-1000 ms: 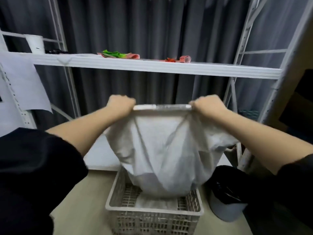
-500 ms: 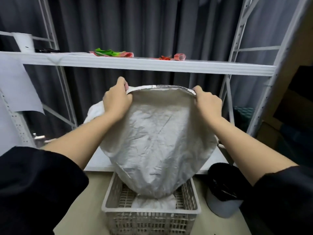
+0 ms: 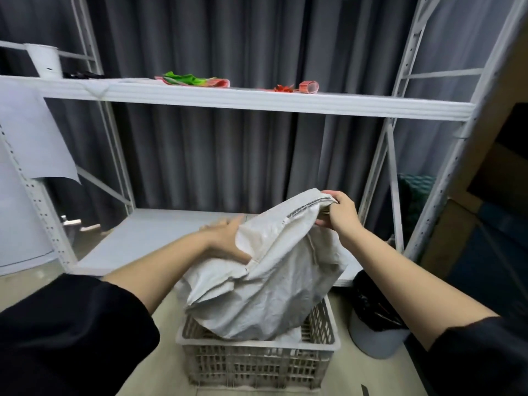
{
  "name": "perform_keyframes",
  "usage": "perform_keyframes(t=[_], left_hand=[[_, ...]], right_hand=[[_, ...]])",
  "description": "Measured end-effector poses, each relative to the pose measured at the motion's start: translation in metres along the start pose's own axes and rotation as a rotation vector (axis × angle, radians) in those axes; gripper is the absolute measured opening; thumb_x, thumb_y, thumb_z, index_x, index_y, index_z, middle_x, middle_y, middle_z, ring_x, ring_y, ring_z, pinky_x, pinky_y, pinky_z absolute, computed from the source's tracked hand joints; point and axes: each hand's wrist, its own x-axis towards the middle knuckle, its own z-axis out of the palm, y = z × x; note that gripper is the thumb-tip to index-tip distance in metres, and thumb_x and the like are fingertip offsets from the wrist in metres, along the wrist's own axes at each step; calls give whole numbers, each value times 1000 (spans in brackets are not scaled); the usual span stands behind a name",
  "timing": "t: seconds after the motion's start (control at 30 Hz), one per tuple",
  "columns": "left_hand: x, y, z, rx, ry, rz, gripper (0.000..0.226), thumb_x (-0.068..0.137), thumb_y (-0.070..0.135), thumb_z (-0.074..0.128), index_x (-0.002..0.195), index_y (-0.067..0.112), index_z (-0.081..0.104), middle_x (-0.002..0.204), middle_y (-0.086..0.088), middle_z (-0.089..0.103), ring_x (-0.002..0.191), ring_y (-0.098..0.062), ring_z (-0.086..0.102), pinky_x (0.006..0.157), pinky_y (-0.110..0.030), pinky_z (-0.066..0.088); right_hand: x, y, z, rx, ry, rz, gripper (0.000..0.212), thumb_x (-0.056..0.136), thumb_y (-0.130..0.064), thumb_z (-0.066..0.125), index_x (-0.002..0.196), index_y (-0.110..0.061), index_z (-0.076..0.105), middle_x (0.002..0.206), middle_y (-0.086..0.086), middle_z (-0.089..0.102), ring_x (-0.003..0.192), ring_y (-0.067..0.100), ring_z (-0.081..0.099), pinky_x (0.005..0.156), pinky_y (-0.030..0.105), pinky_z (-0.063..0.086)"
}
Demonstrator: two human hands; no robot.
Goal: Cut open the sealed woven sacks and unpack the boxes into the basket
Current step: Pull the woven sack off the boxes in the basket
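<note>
Lower centre of frame: woven sack [image 3: 265,287], half a second ago held high and stretched between both hands, now sags crumpled into the lattice-walled plastic basket [image 3: 257,364]. Right hand [image 3: 338,212] stays clamped on the stitched hem; left hand [image 3: 225,238] has slid down, fingers spread flat against the crinkled, matte white weave. Probably the contents are being tipped out; no boxes are visible.
</note>
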Motion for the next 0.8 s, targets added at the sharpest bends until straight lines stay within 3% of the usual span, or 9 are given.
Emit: perform_keyframes(t=[0.1, 0.2, 0.33, 0.4, 0.47, 0.53, 0.67, 0.73, 0.8], left_hand=[[6, 5, 33, 3, 41, -41, 70, 73, 55, 66, 129, 21, 42, 133, -4, 51, 122, -28, 51, 92, -37, 39], [15, 3, 40, 130, 326, -77, 32, 86, 32, 54, 116, 20, 55, 121, -4, 61, 111, -29, 59, 79, -33, 43], [17, -13, 19, -18, 715, -125, 10, 84, 9, 46, 93, 12, 50, 99, -9, 57, 86, -36, 60, 60, -36, 36], [20, -11, 14, -73, 822, -110, 10, 79, 3, 43, 81, 13, 41, 88, -9, 52, 73, -35, 55, 55, -34, 31], [22, -6, 13, -132, 868, -97, 15, 76, 1, 41, 77, 14, 35, 83, -8, 49, 67, -33, 50, 53, -32, 28], [25, -5, 14, -171, 876, -100, 14, 76, 2, 41, 76, 14, 34, 80, -7, 47, 67, -34, 49, 53, -32, 28], [26, -16, 19, -221, 866, -148, 9, 77, 5, 40, 73, 12, 38, 74, -5, 48, 63, -31, 46, 52, -32, 26], [25, -19, 19, -278, 849, -184, 10, 78, 8, 40, 70, 13, 35, 70, -5, 48, 61, -29, 42, 52, -33, 25], [25, -19, 19, -349, 844, -197, 13, 80, 9, 39, 69, 13, 34, 68, -6, 50, 62, -28, 42, 54, -33, 26]], right_hand=[[-4, 2, -2, -39, -77, -26, 34, 92, 5, 33, 111, -10, 57, 92, 8, 63, 69, 15, 62, 48, 18, 54], [-3, 3, -14, -268, -243, -105, 34, 91, 2, 38, 112, -15, 57, 104, 15, 63, 75, 24, 67, 57, 25, 57], [-3, -4, -42, -639, -640, -12, 28, 87, -13, 53, 114, -18, 54, 100, 4, 61, 91, 18, 67, 73, 28, 53], [-7, 0, -47, -655, -831, 199, 39, 88, -26, 48, 121, -7, 54, 99, -2, 62, 102, 25, 68, 79, 30, 50], [-14, 8, -40, -757, -913, 230, 38, 94, -28, 44, 123, -4, 54, 104, 1, 63, 104, 29, 67, 76, 28, 49], [-18, 13, -32, -831, -919, 153, 32, 97, -32, 46, 117, -10, 59, 102, 1, 62, 97, 24, 67, 73, 25, 47], [-18, 15, -33, -576, -919, 294, 26, 96, -42, 44, 100, -27, 65, 94, -4, 61, 88, 18, 65, 70, 23, 48], [-17, 31, -28, -688, -853, 101, 12, 91, -35, 60, 97, -25, 62, 92, -7, 59, 94, 18, 61, 71, 20, 44], [-17, 52, -18, -1031, -666, -186, 56, 72, -45, 76, 116, -22, 50, 111, -5, 50, 112, 19, 48, 86, 27, 41]])
